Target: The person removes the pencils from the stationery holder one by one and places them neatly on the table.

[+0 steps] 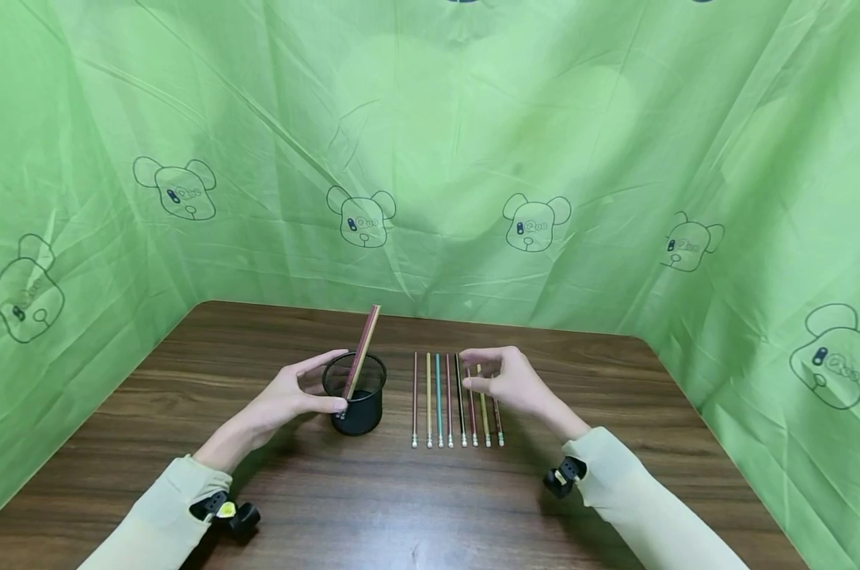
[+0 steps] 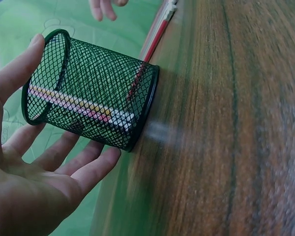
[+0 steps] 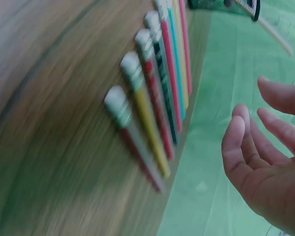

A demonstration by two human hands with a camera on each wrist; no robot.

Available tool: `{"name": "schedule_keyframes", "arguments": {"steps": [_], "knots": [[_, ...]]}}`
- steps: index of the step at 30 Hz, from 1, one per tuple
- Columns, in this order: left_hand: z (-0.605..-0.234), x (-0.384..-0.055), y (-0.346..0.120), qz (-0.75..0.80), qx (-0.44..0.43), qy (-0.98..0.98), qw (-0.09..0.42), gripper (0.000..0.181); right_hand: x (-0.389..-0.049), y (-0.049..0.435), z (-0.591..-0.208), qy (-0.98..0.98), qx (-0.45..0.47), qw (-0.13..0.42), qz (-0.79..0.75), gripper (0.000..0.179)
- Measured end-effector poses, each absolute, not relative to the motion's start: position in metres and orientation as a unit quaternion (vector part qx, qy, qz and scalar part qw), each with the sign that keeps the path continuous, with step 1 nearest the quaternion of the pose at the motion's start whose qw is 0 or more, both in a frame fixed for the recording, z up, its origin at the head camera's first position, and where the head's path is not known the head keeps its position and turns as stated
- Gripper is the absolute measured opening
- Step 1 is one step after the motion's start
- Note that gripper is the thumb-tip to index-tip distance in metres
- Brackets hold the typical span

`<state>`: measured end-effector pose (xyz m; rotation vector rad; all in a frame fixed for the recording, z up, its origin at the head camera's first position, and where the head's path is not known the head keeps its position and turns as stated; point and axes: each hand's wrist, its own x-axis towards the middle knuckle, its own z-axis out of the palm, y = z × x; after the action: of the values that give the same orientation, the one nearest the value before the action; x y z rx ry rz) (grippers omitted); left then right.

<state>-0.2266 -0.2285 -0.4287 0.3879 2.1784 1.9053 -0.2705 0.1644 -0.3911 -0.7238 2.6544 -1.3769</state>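
My left hand (image 1: 287, 400) holds a black mesh pencil cup (image 1: 357, 418), thumb on one side and fingers on the other. The cup (image 2: 96, 73) stands upright on the table. Inside lean a dark red and a yellow pencil (image 1: 363, 348), their eraser ends at the bottom. Over the right part of a row of several pencils hovers my right hand (image 1: 511, 384), fingers loosely bent with nothing between them. The row includes a teal pencil (image 1: 439, 400), a black pencil (image 1: 462, 408) and a yellow pencil (image 3: 150, 128), with white erasers toward me. My right hand partly hides some far ends.
A brown wood-grain table (image 1: 416, 507) lies under everything. Green curtain (image 1: 444, 142) with printed bear heads surrounds its back and sides. Each wrist carries a small black camera, one on the left (image 1: 243, 521) and one on the right (image 1: 560, 481).
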Motion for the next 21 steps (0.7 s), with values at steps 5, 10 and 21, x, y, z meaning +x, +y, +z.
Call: {"name": "schedule_keyframes", "arguments": {"steps": [5, 10, 21], "knots": [[-0.430, -0.226, -0.229, 0.650, 0.131, 0.741, 0.108, 0.085, -0.265, 0.137, -0.386, 0.854, -0.261, 0.023, -0.450, 0.036], [-0.430, -0.227, -0.228, 0.651, 0.133, 0.739, 0.108, 0.084, -0.262, 0.111, -0.383, 0.846, -0.273, 0.020, -0.459, 0.032], [-0.429, -0.226, -0.228, 0.656, 0.132, 0.735, 0.113, 0.084, -0.263, 0.057, -0.380, 0.821, -0.296, 0.001, -0.487, 0.033]]}}
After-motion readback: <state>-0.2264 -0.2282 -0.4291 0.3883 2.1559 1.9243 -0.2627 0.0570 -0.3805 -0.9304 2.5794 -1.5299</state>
